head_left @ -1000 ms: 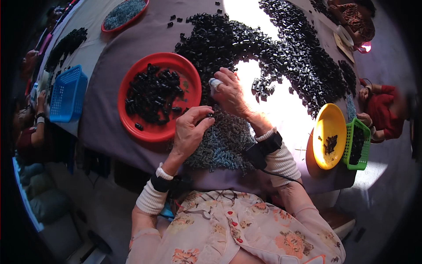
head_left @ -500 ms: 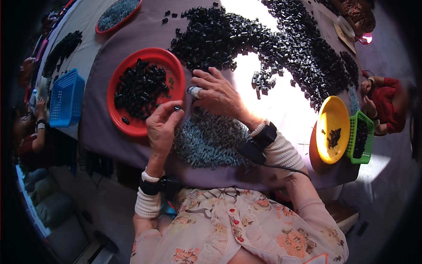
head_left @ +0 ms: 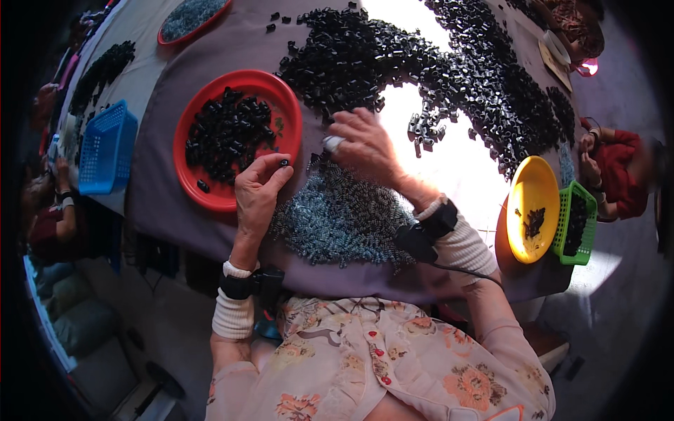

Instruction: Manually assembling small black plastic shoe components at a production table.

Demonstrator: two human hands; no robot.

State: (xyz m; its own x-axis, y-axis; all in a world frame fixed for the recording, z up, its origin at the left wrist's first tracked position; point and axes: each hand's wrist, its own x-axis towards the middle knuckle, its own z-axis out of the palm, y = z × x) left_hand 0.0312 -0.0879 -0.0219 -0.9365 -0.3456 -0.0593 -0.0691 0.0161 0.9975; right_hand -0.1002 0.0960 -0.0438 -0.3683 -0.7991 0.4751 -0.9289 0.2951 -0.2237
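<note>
My left hand (head_left: 258,186) pinches a small black tubular piece (head_left: 284,163) between thumb and forefinger, at the right rim of a red plate (head_left: 181,165). Many similar black pieces (head_left: 225,133) are heaped in that plate. Just beyond a pile of small grey metal parts that look like springs (head_left: 330,217), my right hand (head_left: 366,149) hovers by the near edge of the big heap of black pieces (head_left: 344,59). Motion blurs its fingers, so I cannot tell whether they hold anything. White wrapping circles one of them.
A yellow plate (head_left: 523,179) and a green basket (head_left: 585,196), both with black pieces, stand at right. At left are a blue basket (head_left: 105,151) and, farther back, another red plate (head_left: 168,35) of grey parts. Other people sit at both sides of the table.
My right hand has shifted right, away from the red plate, and its fingers have blurred. My left hand still pinches the black piece, almost in the same place.
</note>
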